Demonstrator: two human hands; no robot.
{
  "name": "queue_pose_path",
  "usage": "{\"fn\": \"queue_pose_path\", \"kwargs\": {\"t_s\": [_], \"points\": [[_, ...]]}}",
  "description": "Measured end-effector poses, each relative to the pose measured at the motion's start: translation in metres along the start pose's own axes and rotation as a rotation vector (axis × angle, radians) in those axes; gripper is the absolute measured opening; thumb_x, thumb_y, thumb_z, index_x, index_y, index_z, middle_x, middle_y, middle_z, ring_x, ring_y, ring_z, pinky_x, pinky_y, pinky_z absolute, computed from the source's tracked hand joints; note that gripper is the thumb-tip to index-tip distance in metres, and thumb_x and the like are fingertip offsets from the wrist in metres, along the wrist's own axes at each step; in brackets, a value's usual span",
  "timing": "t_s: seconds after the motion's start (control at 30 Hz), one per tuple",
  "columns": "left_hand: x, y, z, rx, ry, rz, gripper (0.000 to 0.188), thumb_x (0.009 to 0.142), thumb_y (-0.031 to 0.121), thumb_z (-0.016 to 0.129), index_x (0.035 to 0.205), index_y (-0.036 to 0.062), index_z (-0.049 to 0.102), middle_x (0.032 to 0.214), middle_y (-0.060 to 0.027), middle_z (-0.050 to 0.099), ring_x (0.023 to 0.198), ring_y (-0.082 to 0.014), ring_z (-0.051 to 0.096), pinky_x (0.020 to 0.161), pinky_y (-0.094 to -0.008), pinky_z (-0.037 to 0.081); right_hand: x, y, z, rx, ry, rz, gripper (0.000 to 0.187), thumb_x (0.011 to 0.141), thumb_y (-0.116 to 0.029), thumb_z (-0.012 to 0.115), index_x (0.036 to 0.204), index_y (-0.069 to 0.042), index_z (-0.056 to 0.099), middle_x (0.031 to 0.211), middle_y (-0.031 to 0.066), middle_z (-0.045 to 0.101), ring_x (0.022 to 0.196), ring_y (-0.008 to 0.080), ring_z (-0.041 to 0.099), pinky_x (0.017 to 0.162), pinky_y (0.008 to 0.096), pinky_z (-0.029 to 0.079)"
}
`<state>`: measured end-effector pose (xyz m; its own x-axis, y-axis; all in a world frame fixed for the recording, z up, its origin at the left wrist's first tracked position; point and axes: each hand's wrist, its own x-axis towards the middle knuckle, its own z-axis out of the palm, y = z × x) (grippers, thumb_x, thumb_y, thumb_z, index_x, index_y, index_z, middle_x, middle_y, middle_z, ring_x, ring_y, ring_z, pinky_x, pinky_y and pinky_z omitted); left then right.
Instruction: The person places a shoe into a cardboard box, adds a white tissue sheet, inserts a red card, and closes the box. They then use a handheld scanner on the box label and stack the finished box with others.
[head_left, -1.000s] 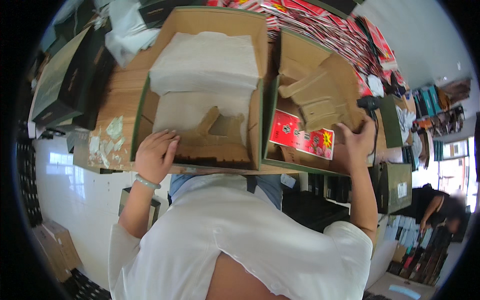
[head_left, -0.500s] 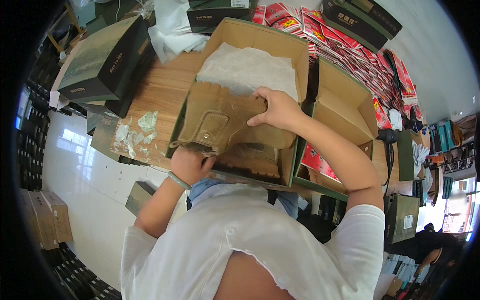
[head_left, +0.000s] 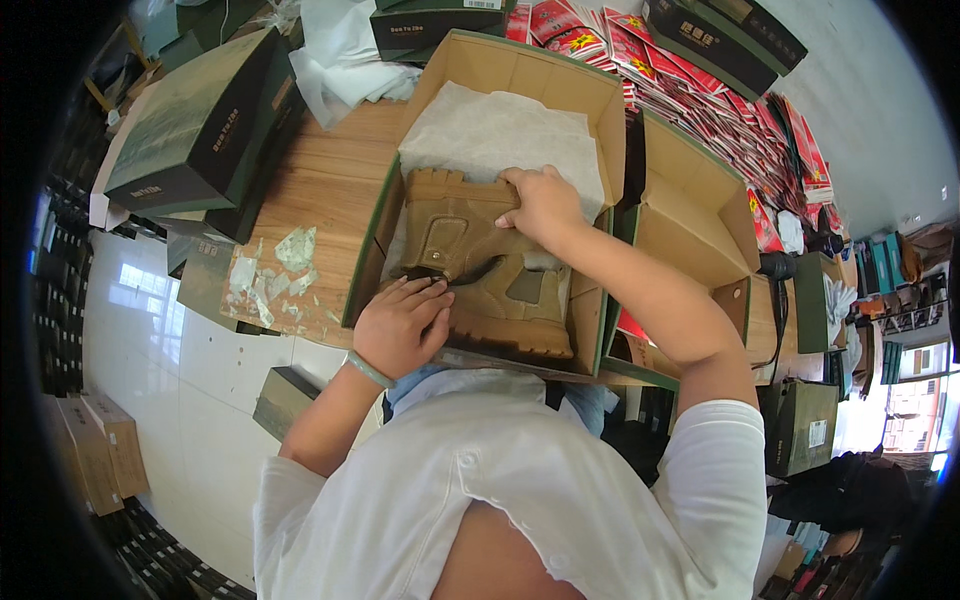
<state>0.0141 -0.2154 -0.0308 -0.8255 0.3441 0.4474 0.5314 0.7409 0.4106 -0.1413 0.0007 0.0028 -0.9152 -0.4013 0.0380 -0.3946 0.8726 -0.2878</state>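
Two tan boots lie on their sides in an open shoebox [head_left: 362, 268] lined with white tissue paper [head_left: 500, 130]. The far boot [head_left: 455, 222] has a strap patch with a metal snap and a lugged sole. My right hand [head_left: 545, 205] grips its sole side, thumb and fingers on either side of the edge. Closer to my body, the second boot [head_left: 510, 310] rests against the box's near wall. My left hand [head_left: 402, 325] lies across the boots' left end at the near-left corner, fingers stretched out. Its fingertips touch the dark collar opening.
Another open shoebox [head_left: 690, 225] stands to the right. Red printed packets [head_left: 700, 110] are piled beyond it. Stacked dark green boxes [head_left: 200, 140] stand at the left, with torn paper scraps [head_left: 275, 275] on the wooden table [head_left: 325, 180]. A black strapped device [head_left: 778, 266] sits at the right edge.
The far boot has gone down into the box beside the other one, which now shows more. My left hand has moved from under its collar to lie on top, fingers extended.
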Motion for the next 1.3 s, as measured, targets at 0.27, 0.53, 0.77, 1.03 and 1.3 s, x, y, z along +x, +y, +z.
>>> {"fn": "queue_pose_path", "kwargs": {"t_s": [0.27, 0.53, 0.77, 1.03, 1.3], "points": [[0.002, 0.0, -0.003, 0.025, -0.123, -0.062, 0.033, 0.085, 0.025, 0.064, 0.111, 0.006, 0.065, 0.114, -0.0136, 0.065, 0.111, -0.0308, 0.06, 0.102, -0.0453, 0.044, -0.019, 0.021, 0.052, -0.014, 0.265, -0.095, 0.063, 0.067, -0.024, 0.081, 0.123, -0.007, 0.057, 0.112, 0.0105, 0.061, 0.105, 0.0324, 0.052, 0.091, 0.0415, 0.044], [0.062, 0.003, -0.023, -0.053, -0.474, -0.281, 0.049, 0.094, 0.039, 0.058, 0.131, 0.0083, 0.052, 0.128, -0.0205, 0.052, 0.118, -0.0395, 0.05, 0.099, -0.0441, 0.042, -0.029, 0.022, 0.041, -0.013, 0.277, -0.108, 0.062, 0.076, -0.021, 0.077, 0.13, -0.008, 0.051, 0.126, 0.0148, 0.052, 0.117, 0.0346, 0.047, 0.1, 0.0434, 0.04], [0.056, -0.034, 0.023, 0.072, -0.628, -0.127, 0.054, 0.097, 0.037, 0.053, 0.147, 0.0244, 0.039, 0.159, -0.0131, 0.022, 0.145, -0.042, 0.017, 0.116, -0.0464, 0.025, -0.108, 0.125, -0.06, 0.254, 0.348, 0.291, 0.031, 0.087, -0.022, 0.065, 0.112, -0.004, 0.062, 0.111, 0.0191, 0.063, 0.105, 0.0387, 0.059, 0.09, 0.0439, 0.048], [0.06, -0.026, 0.024, 0.028, -0.624, -0.234, 0.051, 0.097, 0.032, 0.055, 0.146, 0.0236, 0.043, 0.159, -0.0118, 0.023, 0.145, -0.0405, 0.018, 0.117, -0.0457, 0.024, -0.215, 0.226, 0.003, -0.101, -0.315, 0.448, 0.085, 0.067, -0.034, 0.085, 0.138, -0.012, 0.043, 0.145, 0.0161, 0.042, 0.132, 0.0368, 0.041, 0.107, 0.0504, 0.031], [0.061, -0.02, 0.02, 0.017, -0.564, -0.218, 0.047, 0.096, 0.028, 0.056, 0.142, 0.0224, 0.048, 0.157, -0.0111, 0.029, 0.144, -0.0395, 0.023, 0.116, -0.0441, 0.026, -0.207, 0.25, -0.037, -0.023, -0.164, 0.54, 0.041, 0.07, -0.029, 0.082, 0.1, -0.003, 0.068, 0.101, 0.0179, 0.066, 0.098, 0.0351, 0.064, 0.088, 0.0425, 0.049]]}}
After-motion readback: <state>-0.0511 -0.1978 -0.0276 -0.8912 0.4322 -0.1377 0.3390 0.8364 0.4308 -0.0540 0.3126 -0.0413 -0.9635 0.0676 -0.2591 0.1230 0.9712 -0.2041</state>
